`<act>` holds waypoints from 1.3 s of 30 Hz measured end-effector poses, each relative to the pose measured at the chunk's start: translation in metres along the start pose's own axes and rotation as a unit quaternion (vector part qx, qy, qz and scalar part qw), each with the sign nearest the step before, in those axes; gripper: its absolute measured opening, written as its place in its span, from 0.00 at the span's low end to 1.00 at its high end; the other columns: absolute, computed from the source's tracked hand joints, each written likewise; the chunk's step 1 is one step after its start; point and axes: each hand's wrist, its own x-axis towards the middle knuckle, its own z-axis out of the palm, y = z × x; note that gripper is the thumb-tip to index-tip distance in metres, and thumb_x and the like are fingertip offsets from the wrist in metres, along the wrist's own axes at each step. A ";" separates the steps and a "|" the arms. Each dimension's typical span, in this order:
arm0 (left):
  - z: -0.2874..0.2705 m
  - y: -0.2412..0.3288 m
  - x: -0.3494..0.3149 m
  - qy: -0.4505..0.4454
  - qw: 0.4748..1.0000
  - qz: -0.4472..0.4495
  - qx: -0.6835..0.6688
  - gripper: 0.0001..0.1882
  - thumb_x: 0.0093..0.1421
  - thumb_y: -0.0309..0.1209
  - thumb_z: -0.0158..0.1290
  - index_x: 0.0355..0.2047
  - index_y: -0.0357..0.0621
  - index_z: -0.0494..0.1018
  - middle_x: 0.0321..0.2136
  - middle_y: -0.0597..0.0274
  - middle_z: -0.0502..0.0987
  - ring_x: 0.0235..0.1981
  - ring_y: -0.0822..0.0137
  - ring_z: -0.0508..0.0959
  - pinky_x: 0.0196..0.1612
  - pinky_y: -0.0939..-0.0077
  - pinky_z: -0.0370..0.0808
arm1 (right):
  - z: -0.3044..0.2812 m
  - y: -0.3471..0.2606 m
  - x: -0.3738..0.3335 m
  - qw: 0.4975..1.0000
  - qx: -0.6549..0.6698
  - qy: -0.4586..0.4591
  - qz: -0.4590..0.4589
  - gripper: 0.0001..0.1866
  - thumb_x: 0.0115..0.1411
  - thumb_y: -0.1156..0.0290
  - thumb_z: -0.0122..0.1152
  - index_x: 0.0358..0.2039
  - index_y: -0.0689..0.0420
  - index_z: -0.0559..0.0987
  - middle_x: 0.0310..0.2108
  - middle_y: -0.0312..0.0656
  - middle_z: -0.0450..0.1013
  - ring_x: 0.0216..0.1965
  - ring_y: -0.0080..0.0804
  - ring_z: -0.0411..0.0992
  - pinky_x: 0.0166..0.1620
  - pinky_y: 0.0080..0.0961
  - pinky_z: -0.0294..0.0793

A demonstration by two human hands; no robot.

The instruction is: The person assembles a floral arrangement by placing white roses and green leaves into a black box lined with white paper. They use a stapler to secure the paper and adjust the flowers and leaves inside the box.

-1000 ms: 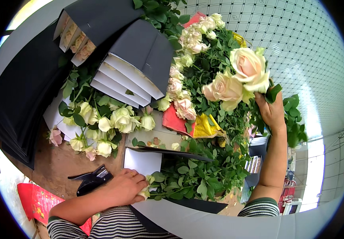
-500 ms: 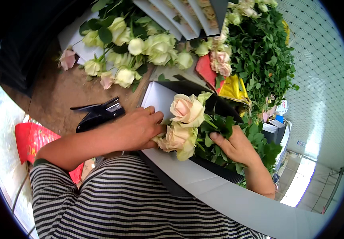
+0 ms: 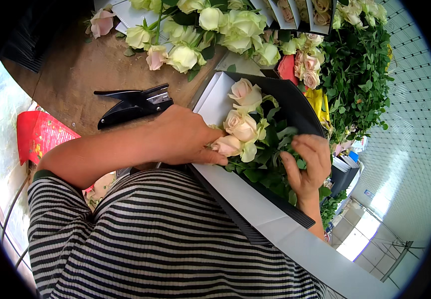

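Roses (image 3: 241,125) are lying in the card (image 3: 295,99), blooms just beside the left hand (image 3: 190,134), whose partly hidden grip I cannot tell, leaves (image 3: 256,174) running rightward toward the right hand (image 3: 308,167), which is holding thumb and fingers apart.

Ribbed shirt (image 3: 165,239) with narrow black-and-white stripes, short left sleeve (image 3: 58,212) with dark green edging (image 3: 51,174).
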 end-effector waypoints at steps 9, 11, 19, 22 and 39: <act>0.009 0.000 0.001 0.048 0.997 -0.009 -0.065 0.25 0.58 0.57 0.46 0.41 0.51 0.74 0.17 0.54 0.75 0.22 0.50 0.76 0.25 0.58 0.69 | 0.059 0.001 -0.007 0.989 -0.002 -0.150 0.004 0.11 0.45 0.72 0.66 0.32 0.53 0.77 0.21 0.34 0.69 0.21 0.32 0.72 0.23 0.26 0.70; 0.010 -0.002 -0.001 0.044 0.997 0.012 -0.064 0.24 0.57 0.56 0.48 0.42 0.51 0.73 0.17 0.55 0.74 0.21 0.50 0.76 0.25 0.59 0.69 | 0.062 0.000 -0.007 0.986 -0.034 -0.160 0.022 0.11 0.45 0.71 0.65 0.32 0.52 0.77 0.17 0.33 0.67 0.19 0.31 0.70 0.22 0.27 0.69; 0.002 -0.003 -0.005 0.016 0.997 0.063 -0.034 0.20 0.59 0.47 0.49 0.47 0.52 0.70 0.15 0.56 0.73 0.21 0.52 0.76 0.24 0.60 0.69 | 0.080 -0.006 -0.013 0.988 -0.024 -0.136 0.071 0.08 0.45 0.70 0.63 0.22 0.52 0.71 0.15 0.35 0.65 0.16 0.34 0.69 0.21 0.29 0.67; 0.003 -0.008 -0.007 0.024 0.995 0.087 -0.040 0.20 0.60 0.46 0.49 0.49 0.53 0.69 0.13 0.56 0.72 0.20 0.53 0.75 0.23 0.61 0.69 | 0.082 -0.005 -0.011 0.985 -0.031 -0.151 0.075 0.08 0.44 0.72 0.62 0.21 0.52 0.70 0.15 0.35 0.65 0.16 0.34 0.68 0.20 0.29 0.67; 0.016 -0.012 0.007 0.133 0.961 0.206 0.132 0.22 0.50 0.43 0.58 0.45 0.52 0.74 0.56 0.71 0.66 0.19 0.70 0.76 0.19 0.76 0.71 | 0.060 -0.001 -0.010 0.956 0.176 -0.030 0.234 0.05 0.48 0.75 0.64 0.28 0.58 0.79 0.28 0.44 0.75 0.22 0.35 0.73 0.25 0.24 0.72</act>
